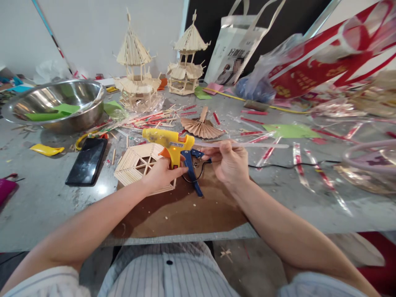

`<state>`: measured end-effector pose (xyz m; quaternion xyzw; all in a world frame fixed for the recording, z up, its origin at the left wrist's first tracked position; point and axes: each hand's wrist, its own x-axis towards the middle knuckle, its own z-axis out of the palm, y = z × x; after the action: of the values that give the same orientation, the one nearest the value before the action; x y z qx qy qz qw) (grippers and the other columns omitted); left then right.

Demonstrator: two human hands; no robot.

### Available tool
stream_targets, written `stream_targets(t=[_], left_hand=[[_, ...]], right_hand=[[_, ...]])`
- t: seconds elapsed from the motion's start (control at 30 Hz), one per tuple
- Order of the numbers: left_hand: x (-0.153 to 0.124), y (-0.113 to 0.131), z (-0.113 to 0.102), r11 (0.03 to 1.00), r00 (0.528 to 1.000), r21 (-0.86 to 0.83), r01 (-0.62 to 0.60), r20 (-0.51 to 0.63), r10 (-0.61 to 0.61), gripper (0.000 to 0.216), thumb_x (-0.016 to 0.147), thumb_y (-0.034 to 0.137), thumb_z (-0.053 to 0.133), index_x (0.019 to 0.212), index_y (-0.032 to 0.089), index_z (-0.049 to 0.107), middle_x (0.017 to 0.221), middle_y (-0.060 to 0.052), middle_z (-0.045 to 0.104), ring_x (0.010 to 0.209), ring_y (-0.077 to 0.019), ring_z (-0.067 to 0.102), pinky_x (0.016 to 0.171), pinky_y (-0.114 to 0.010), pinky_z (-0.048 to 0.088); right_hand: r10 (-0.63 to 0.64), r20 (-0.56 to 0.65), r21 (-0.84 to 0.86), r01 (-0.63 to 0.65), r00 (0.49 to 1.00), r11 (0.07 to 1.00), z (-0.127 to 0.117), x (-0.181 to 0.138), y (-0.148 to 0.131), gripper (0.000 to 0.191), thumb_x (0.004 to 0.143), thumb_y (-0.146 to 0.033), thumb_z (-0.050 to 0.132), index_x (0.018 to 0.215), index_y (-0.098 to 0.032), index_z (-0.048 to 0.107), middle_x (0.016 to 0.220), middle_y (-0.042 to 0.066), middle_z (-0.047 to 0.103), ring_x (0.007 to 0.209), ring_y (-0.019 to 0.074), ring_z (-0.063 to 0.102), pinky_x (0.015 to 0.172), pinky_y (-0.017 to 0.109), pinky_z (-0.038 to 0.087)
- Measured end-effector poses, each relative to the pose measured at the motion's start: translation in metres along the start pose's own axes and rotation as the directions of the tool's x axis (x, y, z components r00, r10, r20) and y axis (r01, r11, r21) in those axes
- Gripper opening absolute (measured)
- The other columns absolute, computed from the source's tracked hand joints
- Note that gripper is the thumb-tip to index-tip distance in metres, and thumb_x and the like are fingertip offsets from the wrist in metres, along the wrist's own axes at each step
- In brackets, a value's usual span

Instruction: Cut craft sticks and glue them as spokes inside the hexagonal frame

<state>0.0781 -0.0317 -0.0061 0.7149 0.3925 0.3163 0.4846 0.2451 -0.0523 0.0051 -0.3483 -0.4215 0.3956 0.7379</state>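
Observation:
A yellow glue gun is gripped at its handle by my left hand, nozzle pointing left, with its small light lit. My right hand pinches a long translucent glue stick, whose left end meets the back of the gun; whether it sits inside I cannot tell. Beneath the gun lies a hexagonal frame of wooden sticks, partly covered by my left hand. Blue-handled pliers rest between my hands on a brown sheet. The gun's black cord runs off to the right.
Two stick pagodas stand at the back. A steel bowl and a phone are on the left. Behind the gun lie a folded paper fan and loose sticks. Plastic wrappers and bags crowd the right.

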Motion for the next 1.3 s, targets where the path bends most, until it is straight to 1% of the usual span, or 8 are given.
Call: stream_targets(t=[0.17,0.4,0.57,0.7,0.9,1.1,1.17,1.3], left_hand=[[0.001,0.000,0.000,0.999,1.000,-0.021,-0.027,-0.013,0.027,0.022,0.066,0.027,0.059,0.085,0.016,0.054,0.071,0.001,0.053,0.069,-0.0110,0.050,0.066,-0.025,0.043],[0.001,0.000,-0.001,1.000,1.000,-0.013,-0.015,-0.003,0.014,0.025,0.066,0.030,0.059,0.086,0.016,0.054,0.072,0.000,0.054,0.067,-0.0103,0.049,0.066,-0.025,0.042],[-0.001,0.009,-0.001,0.994,0.997,0.073,0.081,0.005,-0.081,0.028,0.066,0.034,0.060,0.087,0.015,0.058,0.068,0.000,0.055,0.062,-0.0108,0.048,0.056,-0.023,0.039],[-0.002,0.016,-0.001,0.987,0.996,0.133,0.088,0.012,-0.090,0.022,0.066,0.035,0.059,0.075,0.014,0.060,0.062,0.000,0.053,0.056,-0.0107,0.046,0.048,-0.021,0.035],[-0.002,0.013,0.001,0.986,0.999,0.169,-0.001,0.033,-0.004,0.023,0.068,0.034,0.057,0.077,0.013,0.058,0.066,0.000,0.056,0.061,-0.0104,0.049,0.053,-0.021,0.039],[0.003,0.011,0.003,0.985,0.993,0.162,-0.067,0.103,0.050,0.022,0.070,0.033,0.055,0.076,0.011,0.057,0.072,-0.001,0.058,0.068,-0.0114,0.052,0.059,-0.021,0.042],[0.006,0.010,0.005,0.986,0.993,0.159,-0.054,0.116,0.035,0.026,0.069,0.035,0.056,0.079,0.011,0.057,0.071,-0.001,0.058,0.066,-0.0115,0.052,0.057,-0.021,0.041],[0.008,0.010,0.009,0.996,0.990,0.066,-0.060,0.134,0.050,0.044,0.069,0.036,0.056,0.104,0.010,0.050,0.081,-0.005,0.060,0.065,-0.0110,0.053,0.058,-0.023,0.043]], right_hand=[[0.024,0.056,-0.008,-0.023,0.998,1.000,0.001,-0.001,-0.002,0.020,0.062,-0.037,0.068,0.068,-0.019,0.060,0.059,-0.003,0.066,0.054,0.0133,0.063,0.050,0.027,0.055],[0.028,0.081,0.029,-0.030,0.996,0.999,-0.001,0.001,0.001,0.019,0.062,-0.038,0.068,0.069,-0.021,0.061,0.060,-0.003,0.066,0.056,0.0131,0.063,0.053,0.027,0.054],[0.114,0.259,0.018,-0.123,0.959,0.992,-0.001,-0.002,0.010,0.038,0.060,-0.051,0.064,0.084,-0.021,0.062,0.078,0.002,0.068,0.061,0.0150,0.063,0.058,0.031,0.053],[0.169,0.366,-0.157,-0.118,0.915,0.980,0.007,-0.011,0.009,0.040,0.062,-0.043,0.066,0.094,-0.021,0.059,0.090,0.003,0.066,0.076,0.0142,0.062,0.067,0.029,0.051],[0.176,0.318,-0.537,0.024,0.932,0.843,0.018,-0.012,0.008,0.034,0.063,-0.040,0.065,0.085,-0.016,0.058,0.078,0.003,0.063,0.064,0.0118,0.056,0.057,0.025,0.045],[0.140,0.319,-0.693,0.130,0.937,0.709,0.021,-0.008,0.004,0.030,0.064,-0.035,0.064,0.085,-0.015,0.057,0.078,0.005,0.063,0.069,0.0152,0.057,0.064,0.028,0.044],[0.141,0.304,-0.690,0.115,0.942,0.715,0.022,-0.008,0.002,0.026,0.066,-0.033,0.062,0.084,-0.015,0.057,0.079,0.005,0.063,0.068,0.0145,0.057,0.063,0.028,0.045],[0.195,0.226,-0.568,-0.033,0.954,0.822,0.020,0.000,0.001,0.029,0.066,-0.035,0.060,0.088,-0.015,0.055,0.081,0.004,0.062,0.065,0.0127,0.056,0.061,0.027,0.046]])
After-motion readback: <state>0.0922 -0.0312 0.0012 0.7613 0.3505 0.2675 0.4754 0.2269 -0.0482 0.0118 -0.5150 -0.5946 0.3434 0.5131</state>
